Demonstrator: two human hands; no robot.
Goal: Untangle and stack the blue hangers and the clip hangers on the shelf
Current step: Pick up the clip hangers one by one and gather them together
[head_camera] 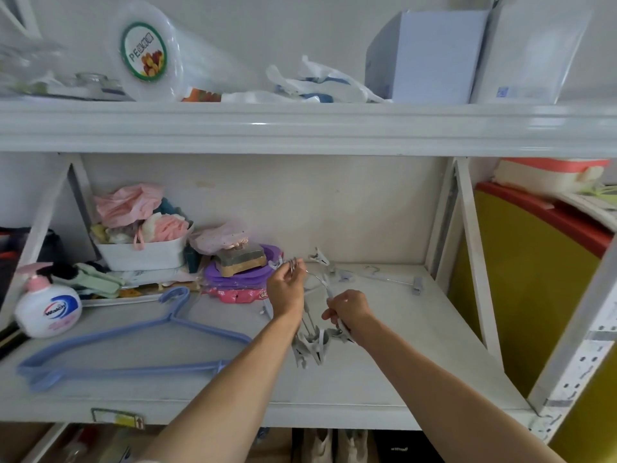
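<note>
Blue plastic is the first thing on the left: the blue hangers (133,349) lie flat on the shelf (384,372), already one on the other, with their long bar running left to right along the front edge and their hooks pointing to the back, toward the soap bottle (46,305) and the white basket (143,252). They are well apart from both hands, and the left hand is the nearer one to them. Further to the right, the left hand (286,289) is raised above the shelf with its fingers curled around the metal hooks of the tangled clip hangers (312,342), whose grey clips hang down below the wrist. Just beside it, the right hand (350,312) pinches one wire of the same bundle, lower and closer to the person. So the bundle hangs almost upright between the two hands, hooks up and clips down, and I think the next pull must go sideways, away from the left hand, to free one hanger. More to the right, one separate clip hanger (394,280) lies flat at the back of the shelf, its bar going left to right; this looks like the place for the stack, and the right hand is nearer to it.
</note>
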